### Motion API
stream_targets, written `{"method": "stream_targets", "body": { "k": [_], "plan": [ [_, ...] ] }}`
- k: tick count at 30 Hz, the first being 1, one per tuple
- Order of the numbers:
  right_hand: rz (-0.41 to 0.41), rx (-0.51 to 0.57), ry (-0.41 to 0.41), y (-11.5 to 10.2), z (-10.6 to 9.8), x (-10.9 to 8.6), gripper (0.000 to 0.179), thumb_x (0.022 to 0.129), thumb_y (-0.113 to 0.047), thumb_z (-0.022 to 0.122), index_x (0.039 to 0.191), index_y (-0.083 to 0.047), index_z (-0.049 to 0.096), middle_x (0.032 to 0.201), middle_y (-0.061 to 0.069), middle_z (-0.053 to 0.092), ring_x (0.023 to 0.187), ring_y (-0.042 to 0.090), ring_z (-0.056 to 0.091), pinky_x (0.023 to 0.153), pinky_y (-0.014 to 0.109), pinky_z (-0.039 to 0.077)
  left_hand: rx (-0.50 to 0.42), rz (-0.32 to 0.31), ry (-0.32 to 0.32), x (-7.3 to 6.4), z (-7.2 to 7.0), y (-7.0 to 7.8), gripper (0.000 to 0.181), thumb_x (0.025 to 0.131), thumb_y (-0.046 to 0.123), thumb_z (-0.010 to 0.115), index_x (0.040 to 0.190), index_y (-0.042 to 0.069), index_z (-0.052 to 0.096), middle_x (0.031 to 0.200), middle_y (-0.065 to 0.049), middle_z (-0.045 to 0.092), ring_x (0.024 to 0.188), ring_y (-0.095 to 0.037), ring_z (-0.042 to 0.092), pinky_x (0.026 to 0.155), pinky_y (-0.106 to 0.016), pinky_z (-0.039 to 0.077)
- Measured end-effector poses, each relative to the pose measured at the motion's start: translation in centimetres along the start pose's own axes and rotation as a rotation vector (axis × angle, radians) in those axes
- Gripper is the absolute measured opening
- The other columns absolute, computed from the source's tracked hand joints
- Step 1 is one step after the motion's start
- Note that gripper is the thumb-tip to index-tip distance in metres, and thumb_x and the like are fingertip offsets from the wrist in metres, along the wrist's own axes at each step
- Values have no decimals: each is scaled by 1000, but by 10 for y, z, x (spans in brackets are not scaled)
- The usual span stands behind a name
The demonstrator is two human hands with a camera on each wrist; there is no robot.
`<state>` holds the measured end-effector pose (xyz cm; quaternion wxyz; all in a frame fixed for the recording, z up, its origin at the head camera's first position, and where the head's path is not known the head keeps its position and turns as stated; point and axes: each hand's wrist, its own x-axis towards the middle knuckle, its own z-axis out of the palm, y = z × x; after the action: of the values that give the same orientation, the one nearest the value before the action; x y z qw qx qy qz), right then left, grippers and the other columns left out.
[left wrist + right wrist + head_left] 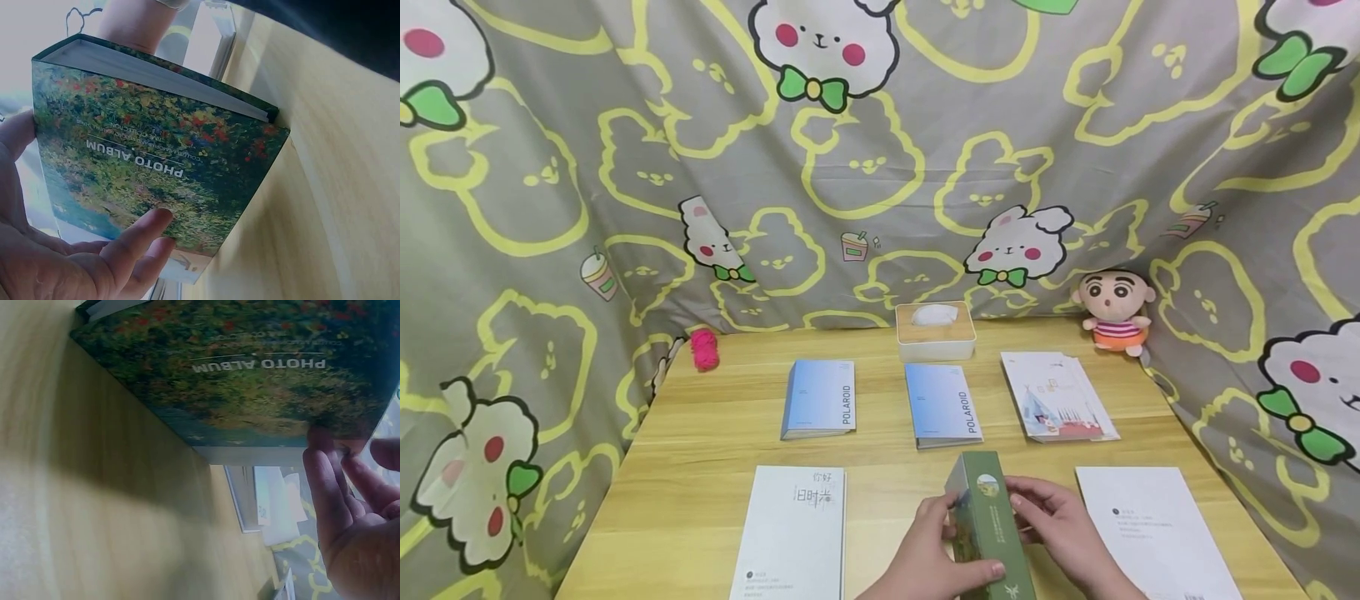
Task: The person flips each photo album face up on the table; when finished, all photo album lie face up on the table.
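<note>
A thick photo album [992,517] stands on edge near the front of the table, its green spine turned up. Flowers and foliage cover its printed face, with "PHOTO ALBUM" upside down in both wrist views. My left hand [936,554] grips it from the left, thumb on the spine and fingers against the cover. At the far right end, my right hand [1060,521] holds the album, fingertips against its cover and edge in the right wrist view. Page edges [169,75] show between the covers in the left wrist view.
White albums lie left [793,533] and right [1150,533] of the hands. Behind are two blue POLAROID albums [820,398] [942,403] and an illustrated white album [1052,396]. A tissue box [936,342], plush doll [1114,308] and pink yarn bundle [704,349] line the back.
</note>
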<state>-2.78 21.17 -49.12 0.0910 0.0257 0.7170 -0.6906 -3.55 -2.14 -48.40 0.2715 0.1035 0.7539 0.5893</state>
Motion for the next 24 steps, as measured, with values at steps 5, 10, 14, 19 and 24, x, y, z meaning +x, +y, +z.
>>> {"method": "stream_targets", "body": {
  "k": [5, 10, 14, 19, 24],
  "plan": [
    [-59, 20, -76, 6, -3, 0, 42, 112, -8, 52, 140, 23, 49, 111, -1, 78, 87, 18, 76, 73, 36, 65, -30, -16, 13, 0, 0, 1, 92, 83, 34, 92, 155, 3, 45, 139, -9, 47, 121, -28, 56, 95, -45, 57],
    [-57, 110, -189, 17, -9, 3, 34, 114, -9, 47, 135, 10, 65, 108, -5, 79, 91, 15, 76, 77, 33, 64, -46, -24, 25, -1, 1, 1, 93, 82, 33, 92, 155, 2, 44, 138, -8, 48, 121, -29, 57, 94, -43, 57],
    [-54, 169, -290, 28, -12, 6, 33, 113, -8, 47, 134, -10, 72, 117, -5, 78, 100, 14, 75, 84, 30, 63, -99, -45, 23, -1, 1, 0, 93, 82, 29, 93, 157, 3, 44, 140, -10, 48, 117, -27, 60, 90, -40, 59],
    [-41, 117, -337, 37, -13, 8, 39, 113, -9, 49, 141, 17, 54, 129, 5, 74, 104, 15, 72, 85, 31, 62, -251, -66, -35, -2, -1, 0, 89, 86, 14, 89, 160, 4, 39, 135, -12, 55, 98, -23, 71, 80, -39, 63],
    [84, 1, -293, 38, -13, 10, 55, 113, -22, 52, 145, 22, 43, 132, 24, 67, 102, 24, 72, 79, 40, 64, -393, -30, -140, -4, -4, -4, 80, 90, 3, 81, 158, 2, 41, 123, -12, 59, 90, -26, 76, 79, -37, 64]
  ]
}}
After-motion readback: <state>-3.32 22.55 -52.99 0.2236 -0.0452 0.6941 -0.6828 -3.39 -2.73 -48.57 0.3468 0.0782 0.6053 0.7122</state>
